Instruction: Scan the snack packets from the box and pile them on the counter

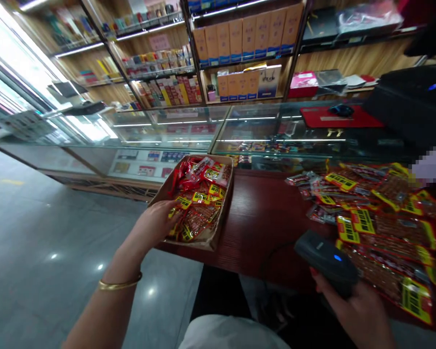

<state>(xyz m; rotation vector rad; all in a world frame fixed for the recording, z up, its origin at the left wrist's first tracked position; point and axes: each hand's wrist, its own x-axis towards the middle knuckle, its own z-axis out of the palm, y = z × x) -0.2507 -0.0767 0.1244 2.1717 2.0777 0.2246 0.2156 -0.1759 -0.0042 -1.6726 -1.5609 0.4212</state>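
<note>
My left hand (162,218), with a gold bangle on its wrist, reaches over the left side of a shallow cardboard box (223,208). Its fingers are stretched out onto the snack packets (198,218) inside, which have yellow labels; the fingertips are partly hidden. Red packets (191,177) lie at the box's far end. In my right hand (363,310) is a dark barcode scanner (327,261) with a lit blue light, gripped from below and pointing left. Close beyond it spreads a pile of similar snack packets (381,232).
The dark red wooden table (254,218) carries the box and the pile. Behind it runs a glass display counter (174,128), with a mouse (341,110) on a red mat (312,118). Shelves of boxes (247,41) line the wall. A scanner cable (267,257) trails over the table edge.
</note>
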